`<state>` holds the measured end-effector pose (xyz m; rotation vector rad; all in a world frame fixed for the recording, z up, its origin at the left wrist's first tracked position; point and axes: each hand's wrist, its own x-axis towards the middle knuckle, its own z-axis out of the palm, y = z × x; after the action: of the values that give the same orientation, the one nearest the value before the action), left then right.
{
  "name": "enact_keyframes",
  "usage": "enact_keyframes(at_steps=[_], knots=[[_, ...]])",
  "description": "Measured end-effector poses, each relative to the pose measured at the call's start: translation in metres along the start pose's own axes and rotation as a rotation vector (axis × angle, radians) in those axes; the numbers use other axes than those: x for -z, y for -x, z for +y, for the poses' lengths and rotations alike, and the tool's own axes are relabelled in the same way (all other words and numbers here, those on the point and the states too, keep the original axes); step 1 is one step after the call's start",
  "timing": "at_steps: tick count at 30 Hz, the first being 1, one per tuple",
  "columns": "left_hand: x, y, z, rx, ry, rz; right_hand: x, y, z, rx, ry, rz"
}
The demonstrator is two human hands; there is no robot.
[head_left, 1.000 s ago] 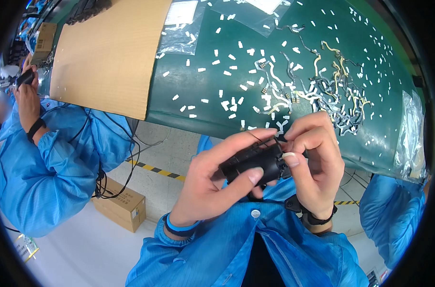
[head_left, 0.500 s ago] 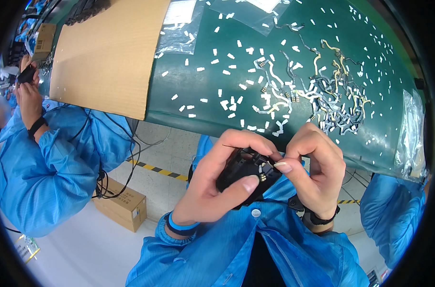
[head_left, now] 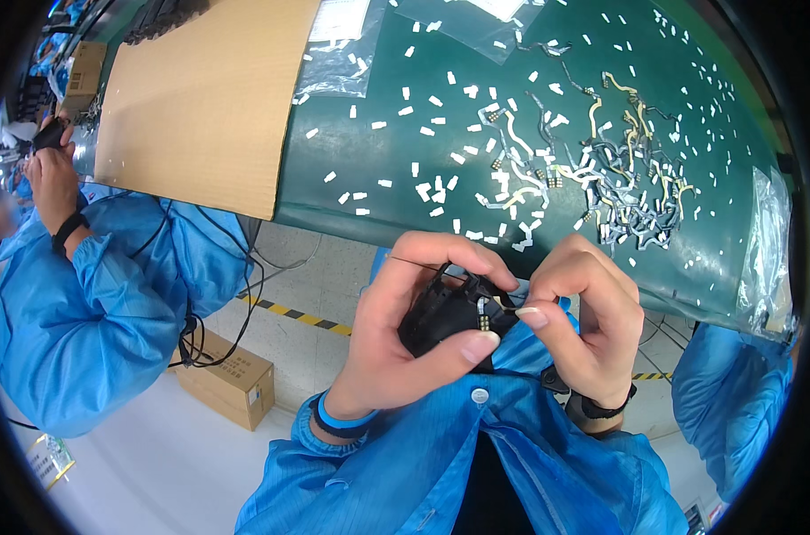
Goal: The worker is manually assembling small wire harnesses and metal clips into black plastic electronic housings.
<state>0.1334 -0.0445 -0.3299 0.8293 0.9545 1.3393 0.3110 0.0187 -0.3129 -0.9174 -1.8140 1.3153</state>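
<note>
My left hand (head_left: 382,334) is wrapped round a black plastic housing (head_left: 433,319), holding it above my lap just off the table's near edge. A short flex cable (head_left: 483,314) with a row of gold contacts lies on the housing, its contact end close to my left thumb tip. My right hand (head_left: 592,312) is at the housing's right side, thumb and forefinger pinched on a thin, pale end of what looks like the same flex cable. Part of that cable is hidden in the dark opening of the housing.
A green table (head_left: 333,169) carries many scattered white tabs, a heap of flex cables (head_left: 632,192) and plastic bags (head_left: 766,259). At left lies a cardboard sheet (head_left: 200,107). A co-worker in blue (head_left: 111,303) sits left, holding a black part; a carton (head_left: 231,379) stands below.
The housing has turned slightly in my left hand, so the gold contacts now stand more upright. A thin strip now shows between my right fingertips and the housing.
</note>
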Motion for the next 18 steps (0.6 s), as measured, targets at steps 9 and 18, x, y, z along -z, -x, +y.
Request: enact_keyframes(at_steps=[9, 18], knots=[[-0.002, 0.000, 0.003, -0.014, -0.025, 0.001, 0.000, -0.001, 0.001, 0.031, 0.002, 0.020], [0.011, 0.003, 0.000, -0.028, -0.060, -0.079, 0.001, -0.001, -0.001, 0.102, 0.001, -0.011]])
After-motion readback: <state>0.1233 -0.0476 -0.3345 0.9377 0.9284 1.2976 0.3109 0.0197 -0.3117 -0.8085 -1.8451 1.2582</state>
